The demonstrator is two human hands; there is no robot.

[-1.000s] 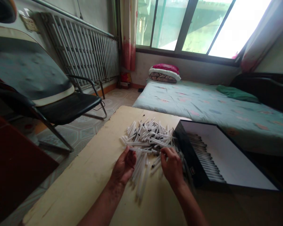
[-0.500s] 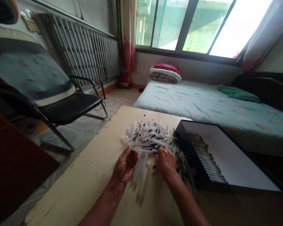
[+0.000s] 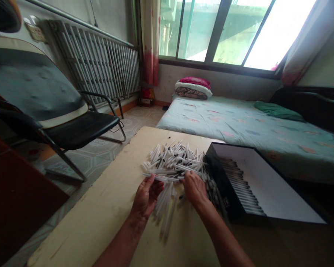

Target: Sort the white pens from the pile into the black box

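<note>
My left hand (image 3: pixel 147 195) pinches a slim white pen (image 3: pixel 169 180) between thumb and fingers. The pen lies level, running across to my right hand (image 3: pixel 195 188), whose fingers are closed at its right end. What those fingertips hold is partly hidden. Just beyond both hands spreads a pile of white pen barrels (image 3: pixel 178 157) with black parts among them. More pale barrels (image 3: pixel 164 211) lie lengthwise between my forearms, somewhat blurred. To the right stands a dark box (image 3: pixel 225 193) with a white inside, where several pens (image 3: pixel 246 191) lie in a row along its left side.
All this rests on a cream tabletop (image 3: pixel 105 207) with worn edges. Beyond it is a bed (image 3: pixel 211 115) with folded bedding (image 3: pixel 193 88). A black chair (image 3: pixel 80 126) stands at the left, beside a brown reddish surface (image 3: pixel 19 181).
The view has shifted slightly. My right hand has moved a little up and left at the pen's end. My left hand keeps its hold on the pen.
</note>
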